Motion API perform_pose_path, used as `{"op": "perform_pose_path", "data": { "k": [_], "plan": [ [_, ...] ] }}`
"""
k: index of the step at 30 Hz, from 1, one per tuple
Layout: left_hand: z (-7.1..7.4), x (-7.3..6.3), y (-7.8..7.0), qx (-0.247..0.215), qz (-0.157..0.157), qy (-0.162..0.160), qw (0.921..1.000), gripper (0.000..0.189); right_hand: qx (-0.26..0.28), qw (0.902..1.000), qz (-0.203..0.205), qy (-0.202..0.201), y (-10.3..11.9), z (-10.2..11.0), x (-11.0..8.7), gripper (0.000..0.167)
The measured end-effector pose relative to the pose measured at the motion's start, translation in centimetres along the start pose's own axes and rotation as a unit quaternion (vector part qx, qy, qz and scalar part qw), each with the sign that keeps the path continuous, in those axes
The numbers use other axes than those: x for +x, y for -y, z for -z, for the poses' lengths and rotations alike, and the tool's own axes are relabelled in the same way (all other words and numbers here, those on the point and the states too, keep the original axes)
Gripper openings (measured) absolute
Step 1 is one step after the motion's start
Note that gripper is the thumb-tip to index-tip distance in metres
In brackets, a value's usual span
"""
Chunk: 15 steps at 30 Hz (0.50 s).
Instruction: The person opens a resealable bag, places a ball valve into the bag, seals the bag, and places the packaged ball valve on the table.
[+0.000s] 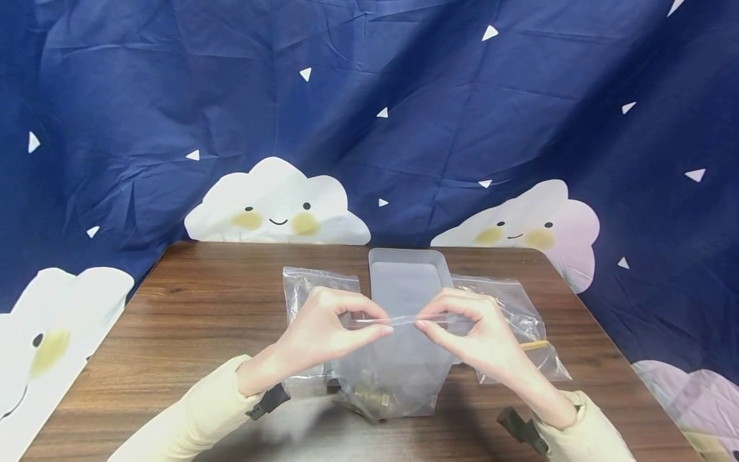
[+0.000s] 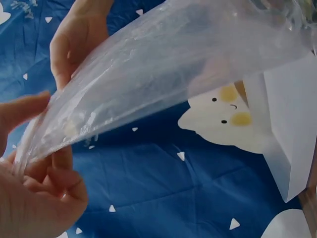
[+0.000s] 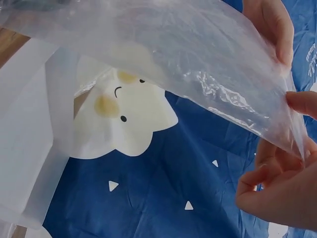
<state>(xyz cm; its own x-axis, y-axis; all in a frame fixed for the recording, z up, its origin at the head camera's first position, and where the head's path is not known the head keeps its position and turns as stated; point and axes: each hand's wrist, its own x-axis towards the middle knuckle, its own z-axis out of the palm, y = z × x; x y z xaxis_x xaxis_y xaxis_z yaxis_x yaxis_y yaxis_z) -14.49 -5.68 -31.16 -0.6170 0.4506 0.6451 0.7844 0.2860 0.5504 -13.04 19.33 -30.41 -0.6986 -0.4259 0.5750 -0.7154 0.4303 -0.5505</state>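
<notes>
Between both hands hangs a clear plastic zip bag (image 1: 398, 369), its top edge level in the head view. The left hand (image 1: 320, 327) pinches that edge between thumb and fingers, left of its middle. Close by, the right hand (image 1: 479, 330) pinches the same edge on the right, a small gap from the left fingertips. Small gold-coloured pieces lie at the bag's bottom, too blurred to name. Both wrist views show the bag (image 2: 143, 74) stretching away from the fingers, its sides near each other at the top. Whether the seal is closed I cannot tell.
Behind the hanging bag, a translucent white tray (image 1: 411, 255) lies on the brown wooden table (image 1: 231, 289). A clear bag (image 1: 297, 289) lies left of the tray. To its right, another clear bag (image 1: 519, 301) has a yellow stick (image 1: 534, 345) at it. A blue cloud-print curtain (image 1: 369, 115) hangs behind.
</notes>
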Motion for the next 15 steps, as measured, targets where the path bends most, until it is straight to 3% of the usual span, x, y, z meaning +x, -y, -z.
{"op": "perform_pose_path", "data": {
  "k": [15],
  "plan": [
    [-0.53, 0.43, -0.23, -0.014, -0.014, 0.004, 0.9998, 0.001, 0.022, 0.9995, 0.023, 0.005, 0.14, -0.51, 0.23, 0.021]
  ]
}}
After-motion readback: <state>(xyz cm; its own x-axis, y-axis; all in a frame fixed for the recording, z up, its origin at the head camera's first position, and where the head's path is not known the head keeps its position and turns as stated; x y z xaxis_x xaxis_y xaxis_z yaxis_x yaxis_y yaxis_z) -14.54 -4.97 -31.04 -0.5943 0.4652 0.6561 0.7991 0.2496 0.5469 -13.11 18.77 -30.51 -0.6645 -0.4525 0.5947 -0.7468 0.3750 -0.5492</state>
